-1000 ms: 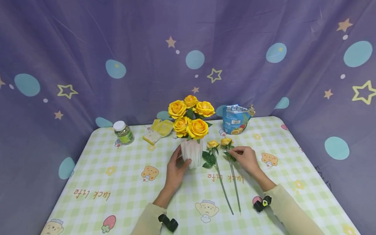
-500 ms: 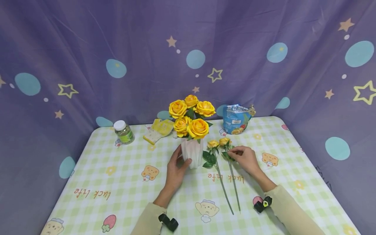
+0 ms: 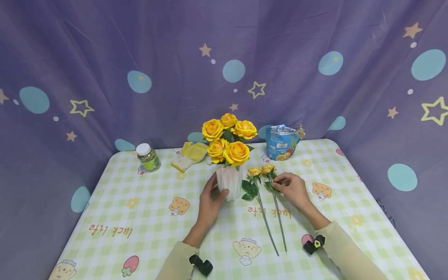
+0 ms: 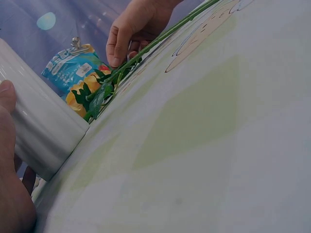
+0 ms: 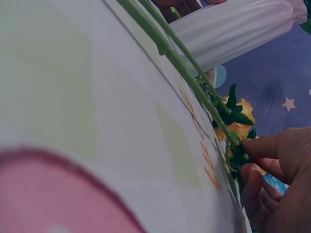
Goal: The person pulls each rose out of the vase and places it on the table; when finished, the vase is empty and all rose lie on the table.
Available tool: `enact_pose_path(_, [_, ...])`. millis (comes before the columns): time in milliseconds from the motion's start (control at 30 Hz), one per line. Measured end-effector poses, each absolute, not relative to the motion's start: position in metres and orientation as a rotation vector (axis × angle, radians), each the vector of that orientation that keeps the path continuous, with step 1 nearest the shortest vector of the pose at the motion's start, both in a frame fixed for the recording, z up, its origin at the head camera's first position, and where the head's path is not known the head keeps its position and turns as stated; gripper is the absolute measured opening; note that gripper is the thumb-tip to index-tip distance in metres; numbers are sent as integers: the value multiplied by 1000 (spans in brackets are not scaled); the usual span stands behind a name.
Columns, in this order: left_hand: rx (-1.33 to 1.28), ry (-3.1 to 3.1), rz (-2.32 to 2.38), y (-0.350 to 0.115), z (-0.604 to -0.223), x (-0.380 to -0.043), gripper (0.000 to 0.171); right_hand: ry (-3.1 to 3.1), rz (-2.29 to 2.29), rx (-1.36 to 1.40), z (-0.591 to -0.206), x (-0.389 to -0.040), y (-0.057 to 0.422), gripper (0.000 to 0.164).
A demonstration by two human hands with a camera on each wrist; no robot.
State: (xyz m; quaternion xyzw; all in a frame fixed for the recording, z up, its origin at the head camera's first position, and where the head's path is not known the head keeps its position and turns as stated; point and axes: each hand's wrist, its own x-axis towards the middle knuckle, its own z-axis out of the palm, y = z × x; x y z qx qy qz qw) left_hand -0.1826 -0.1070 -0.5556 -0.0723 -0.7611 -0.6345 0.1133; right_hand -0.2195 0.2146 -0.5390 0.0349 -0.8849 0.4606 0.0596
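Observation:
A white ribbed vase (image 3: 229, 184) stands upright on the table, full of yellow roses (image 3: 236, 153). My left hand (image 3: 209, 204) grips its side, thumb across the front and fingers behind. Two long-stemmed yellow roses lie to the right of it, blooms pointing away. With thumb and fingertips my right hand (image 3: 293, 190) pinches the right-hand rose (image 3: 280, 221) at the leaves just under its bloom. The other rose (image 3: 264, 216) lies beside it, untouched. In the right wrist view, the fingertips meet at the green leaves (image 5: 237, 154), partly hiding the bloom.
At the back left stands a lidded jar (image 3: 148, 157) with a green label. A yellow and white packet (image 3: 190, 155) lies behind the vase. The blue pouch (image 3: 281, 144), clipped at its top, stands at the back right. A checked cloth (image 3: 147, 214) covers the table.
The right-hand rose's bloom has shifted slightly left, toward the other rose, with the right fingers staying at its leaves. My left hand and the vase have kept their place.

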Motion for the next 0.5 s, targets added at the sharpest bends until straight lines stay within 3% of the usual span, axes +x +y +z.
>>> enact_pose_path(500, [-199, -2251, -1868, -106, -552, -182, 74, -2649, 1386, 106, -533, -215, 215, 6])
